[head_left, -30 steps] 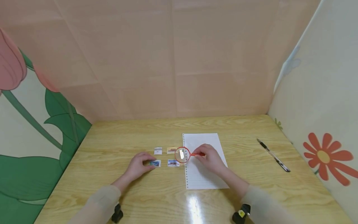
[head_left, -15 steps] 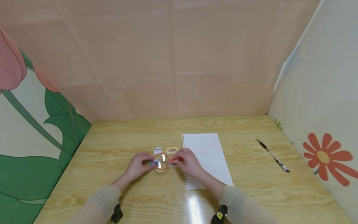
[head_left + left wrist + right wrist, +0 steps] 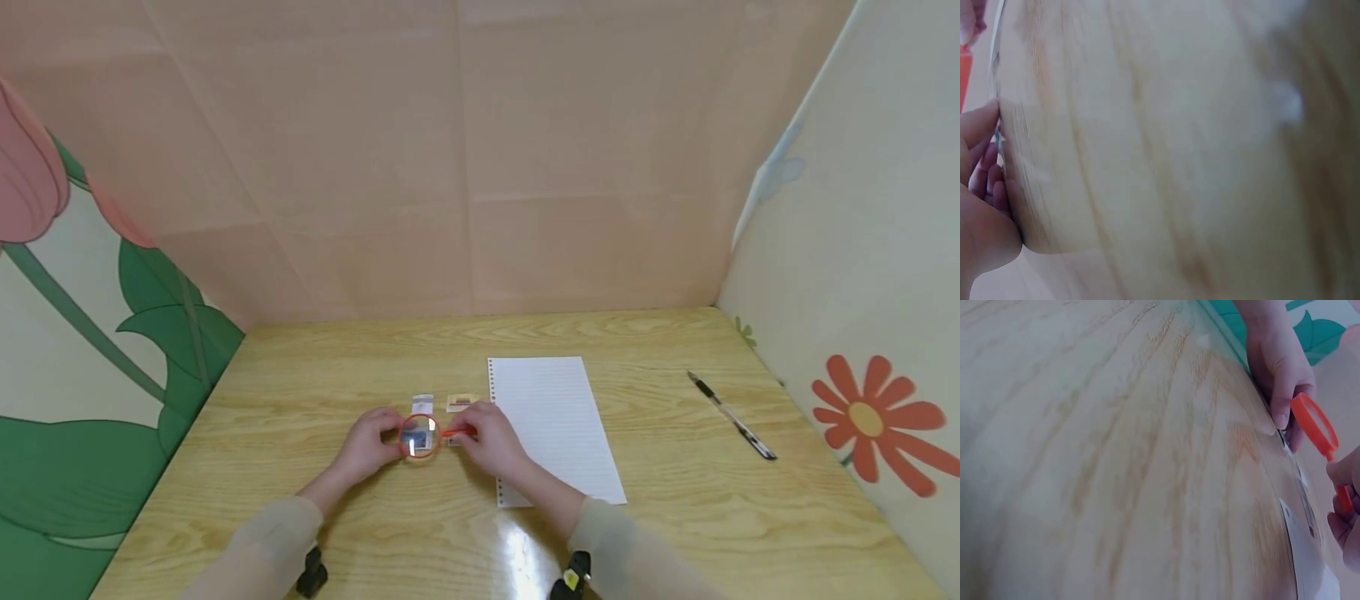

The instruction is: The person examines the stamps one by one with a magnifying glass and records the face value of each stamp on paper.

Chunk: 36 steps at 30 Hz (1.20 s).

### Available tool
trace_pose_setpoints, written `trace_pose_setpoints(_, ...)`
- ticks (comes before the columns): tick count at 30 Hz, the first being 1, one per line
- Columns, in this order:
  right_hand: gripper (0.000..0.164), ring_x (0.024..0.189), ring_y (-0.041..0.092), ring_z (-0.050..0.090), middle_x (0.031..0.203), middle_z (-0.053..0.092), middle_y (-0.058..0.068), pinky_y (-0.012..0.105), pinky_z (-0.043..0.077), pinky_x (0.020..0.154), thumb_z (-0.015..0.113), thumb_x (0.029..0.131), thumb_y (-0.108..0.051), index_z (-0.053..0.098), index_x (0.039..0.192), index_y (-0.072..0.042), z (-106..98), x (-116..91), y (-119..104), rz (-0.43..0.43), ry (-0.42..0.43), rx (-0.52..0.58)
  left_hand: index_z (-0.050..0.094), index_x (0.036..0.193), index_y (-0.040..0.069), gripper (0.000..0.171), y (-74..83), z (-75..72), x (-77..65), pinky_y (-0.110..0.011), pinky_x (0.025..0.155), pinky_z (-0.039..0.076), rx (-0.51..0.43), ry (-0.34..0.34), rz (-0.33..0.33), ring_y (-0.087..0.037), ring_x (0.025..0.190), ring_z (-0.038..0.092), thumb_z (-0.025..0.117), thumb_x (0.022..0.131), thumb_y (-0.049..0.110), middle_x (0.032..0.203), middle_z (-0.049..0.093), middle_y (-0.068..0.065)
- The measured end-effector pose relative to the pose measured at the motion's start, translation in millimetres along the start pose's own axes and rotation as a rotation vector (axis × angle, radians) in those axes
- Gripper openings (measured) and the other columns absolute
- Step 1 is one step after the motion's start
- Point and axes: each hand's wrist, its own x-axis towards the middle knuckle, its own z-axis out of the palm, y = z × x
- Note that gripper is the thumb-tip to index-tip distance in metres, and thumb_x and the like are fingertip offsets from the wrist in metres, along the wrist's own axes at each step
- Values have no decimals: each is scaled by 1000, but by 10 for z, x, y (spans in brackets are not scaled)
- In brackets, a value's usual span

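Note:
My right hand (image 3: 491,437) pinches the red handle of a small round magnifying glass (image 3: 420,436). Its lens is over a small blue picture stamp (image 3: 1284,438), which shows enlarged through it in the head view. At that stamp's left side, my left hand (image 3: 367,446) holds its edge between thumb and fingers, low against the table. Just behind the lens lies a pale stamp (image 3: 422,402). A yellowish stamp (image 3: 461,402) is to its right, close behind my right hand. Another stamp (image 3: 453,442) is mostly hidden under the right fingers.
A lined, punched sheet of paper (image 3: 555,425) lies right of the stamps, with my right forearm across its lower left part. Farther right rests a pen (image 3: 731,415). The wooden table (image 3: 315,358) meets a pinkish backdrop behind and printed walls at both sides.
My right hand has carried the magnifying glass left from the paper's edge to over the blue stamp. My left hand has kept its place at that stamp.

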Motion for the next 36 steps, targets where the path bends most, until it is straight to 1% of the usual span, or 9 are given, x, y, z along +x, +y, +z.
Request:
trace_pose_setpoints(7, 11, 86, 17, 57, 85, 66, -1, 37, 47, 84, 75, 81, -1, 73, 82, -12, 29, 6, -9, 16, -8, 3, 75, 90, 4, 26, 5, -17, 3, -46, 92, 47, 2, -17, 8, -29, 94, 61, 83, 66, 0, 96, 67, -6)
trace_pose_setpoints(11, 10, 86, 16, 58, 84, 66, -3, 37, 47, 83, 76, 81, -2, 73, 82, -12, 45, 4, 8, 11, -3, -6, 75, 91, 4, 26, -2, -25, 3, -46, 92, 47, -2, -24, 6, -29, 95, 61, 83, 66, 1, 97, 67, -7)
trace_pose_setpoints(18, 10, 85, 16, 57, 83, 64, -3, 36, 47, 82, 78, 80, -5, 72, 81, -13, 51, 1, 20, -4, -1, -27, 75, 101, 1, 37, -8, -41, 5, -49, 97, 44, -35, -50, -51, -32, 102, 60, 84, 65, 2, 104, 67, -9)
trace_pose_setpoints(24, 9, 87, 18, 58, 87, 65, -2, 37, 47, 83, 76, 82, -4, 72, 84, -12, 25, -2, -10, 17, -9, -14, 74, 102, 1, 36, 1, -65, 0, -46, 96, 45, -47, -59, -61, -29, 103, 59, 85, 68, 4, 105, 66, -8)
trace_pose_setpoints(31, 10, 88, 18, 58, 88, 66, -1, 37, 47, 82, 76, 82, -3, 73, 84, -12, 2, -5, -34, 23, -7, -8, 74, 104, 1, 38, 20, -93, 1, -47, 97, 46, -39, -69, -82, -29, 104, 59, 87, 70, 7, 107, 66, -9)
trace_pose_setpoints(36, 9, 88, 18, 57, 88, 65, -1, 37, 46, 81, 76, 83, -4, 73, 84, -12, -1, -10, -35, 32, -12, -1, 74, 105, 1, 38, 22, -90, 6, -47, 98, 45, -40, -75, -90, -29, 105, 59, 87, 70, 6, 107, 67, -9)
